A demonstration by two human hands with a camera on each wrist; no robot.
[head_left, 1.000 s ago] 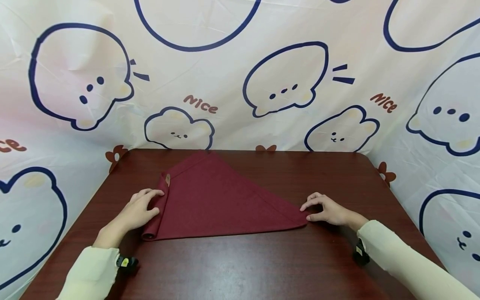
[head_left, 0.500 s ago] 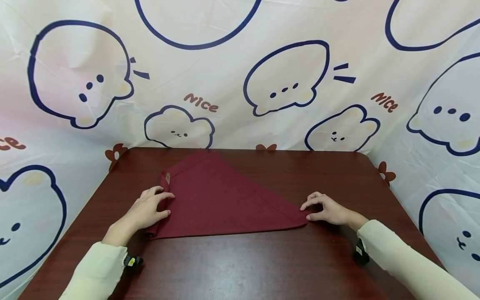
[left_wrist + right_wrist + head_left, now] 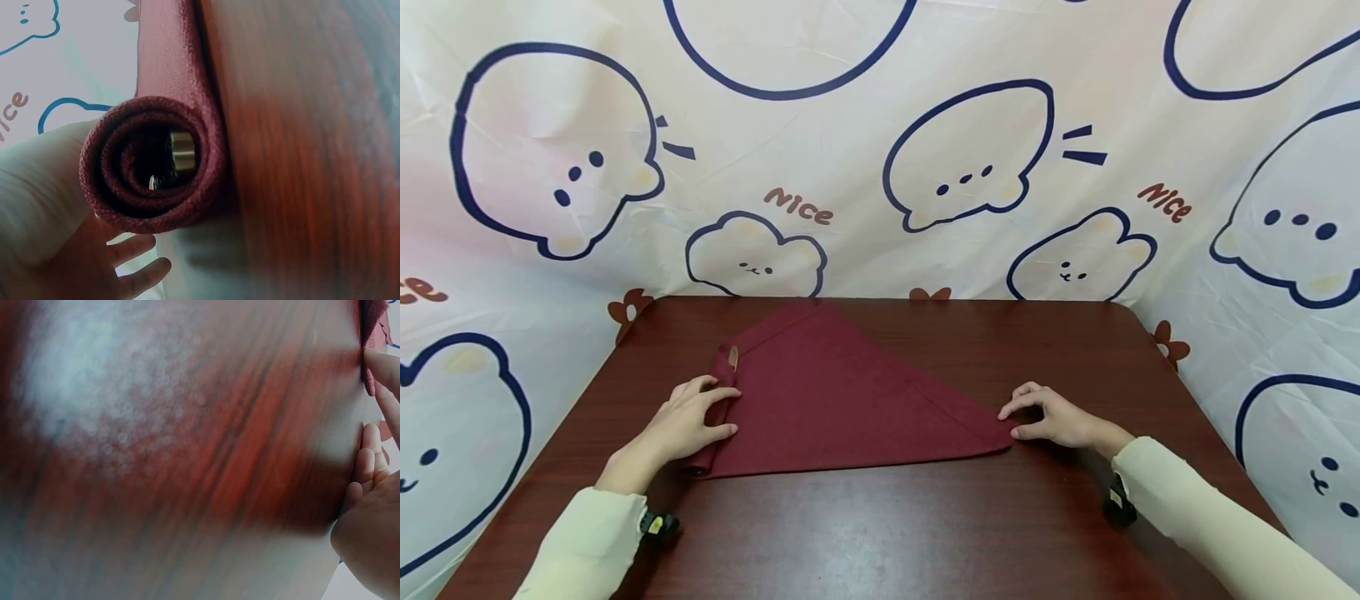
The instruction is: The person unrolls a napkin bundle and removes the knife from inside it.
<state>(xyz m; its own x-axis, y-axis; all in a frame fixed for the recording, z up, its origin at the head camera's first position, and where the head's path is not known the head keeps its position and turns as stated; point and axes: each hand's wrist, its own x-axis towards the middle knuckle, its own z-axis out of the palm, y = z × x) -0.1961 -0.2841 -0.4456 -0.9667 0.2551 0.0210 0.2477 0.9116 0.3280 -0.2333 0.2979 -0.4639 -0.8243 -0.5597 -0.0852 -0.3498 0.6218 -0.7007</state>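
A dark red cloth [image 3: 842, 400], folded into a broad triangle, lies on the table with its left side wound into a roll [image 3: 206, 119]. Across that roll my left hand [image 3: 681, 421] curves its fingers and thumb from the left. The left wrist view looks into the roll's near end, where layers spiral around shiny metal pieces [image 3: 183, 153]; what they belong to is hidden inside. A small tan tag [image 3: 733, 358] shows near the roll's far end. At the cloth's right corner, my right hand [image 3: 1052, 419] pinches the tip between thumb and fingers.
The brown wood-grain table [image 3: 880, 533] has a glossy reflection near its front. White sheeting [image 3: 865, 167] printed with cartoon outlines rises along the back and both sides. A black wrist device [image 3: 658, 527] sits at the left cuff, another [image 3: 1118, 502] at the right.
My left hand shifts right over the roll, then slips slightly back left. The right hand stays at the corner, and the flat part of the cloth lies nearly unchanged.
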